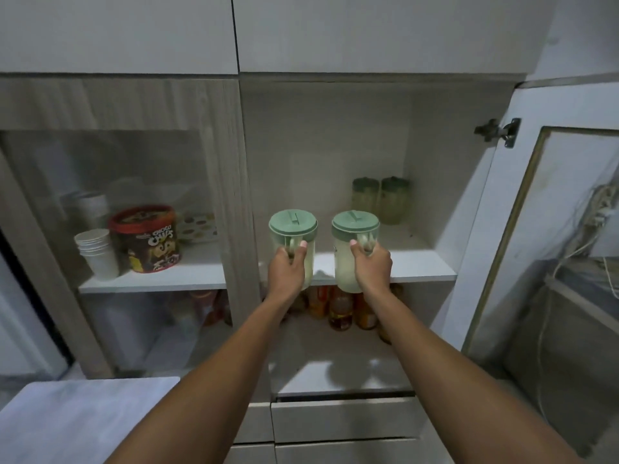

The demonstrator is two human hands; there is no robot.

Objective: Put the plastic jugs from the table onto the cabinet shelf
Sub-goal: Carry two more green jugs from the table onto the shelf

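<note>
I hold two clear plastic jugs with pale green lids, one in each hand, in front of the open cabinet. My left hand [288, 266] grips the handle of the left jug [293, 229]. My right hand [371, 265] grips the handle of the right jug [354, 231]. Both jugs are upright at the front edge of the white cabinet shelf [425, 267]; whether they rest on it or hang just above it I cannot tell. Two more green-lidded jugs [381, 199] stand at the back right of the same shelf.
The cabinet door [549, 236] stands open at the right. Behind the glass door at the left are paper cups [97, 251] and a Choco tin [147, 237]. Bottles [341, 309] stand on the shelf below. A grey table corner [77, 420] lies at lower left.
</note>
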